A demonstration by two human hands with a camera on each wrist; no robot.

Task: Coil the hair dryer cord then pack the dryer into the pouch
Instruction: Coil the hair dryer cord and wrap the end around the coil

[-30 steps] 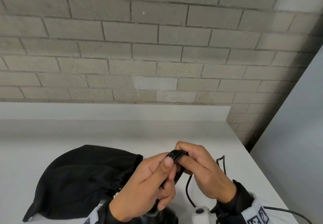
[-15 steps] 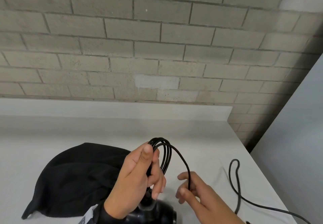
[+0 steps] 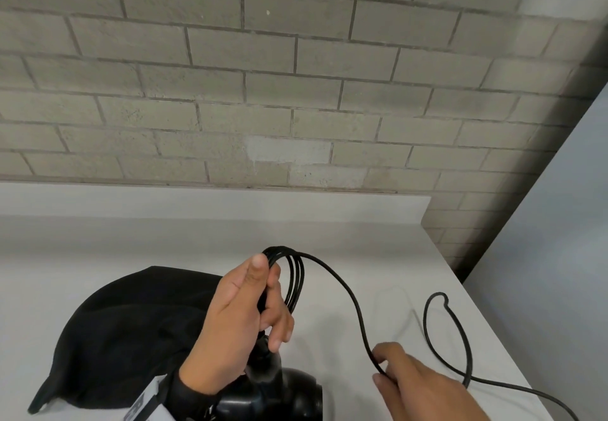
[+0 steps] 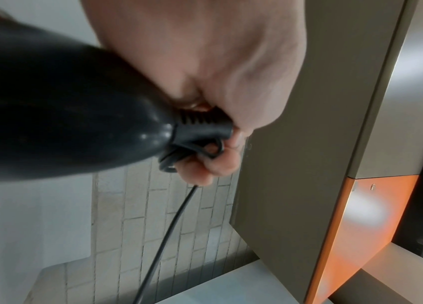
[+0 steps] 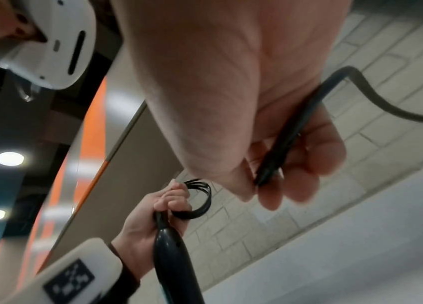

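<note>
Head view: your left hand point(image 3: 237, 325) is up over the white table top point(image 3: 131, 246), and your right hand point(image 3: 418, 387) is lower, off to its right.
Left hand grip: your fingers are curled tight round a bunch of loops of the thin black hair dryer cord point(image 3: 345, 292), with your thumb pressed on top of the loops.
Loops: about four loops stick up above your left grip and curve down past your fingers.
Dryer: the shiny black plastic hair dryer point(image 3: 279, 394) hangs right under your left grip, with its handle end pointing up into your hand.
Left wrist view: the ribbed end of the dryer handle goes into your curled fingers point(image 4: 218, 162).
Right hand grip: your thumb and fingers pinch one strand of the cord.
Loose cord: past your right grip it lies in a big loop on the table top, then runs off the right edge.
Pouch: the soft black cloth pouch point(image 3: 125, 338) lies flat on the table top, behind and to the left of your left grip.
Wall: a grey brick wall point(image 3: 296, 75) stands behind the table top.
</note>
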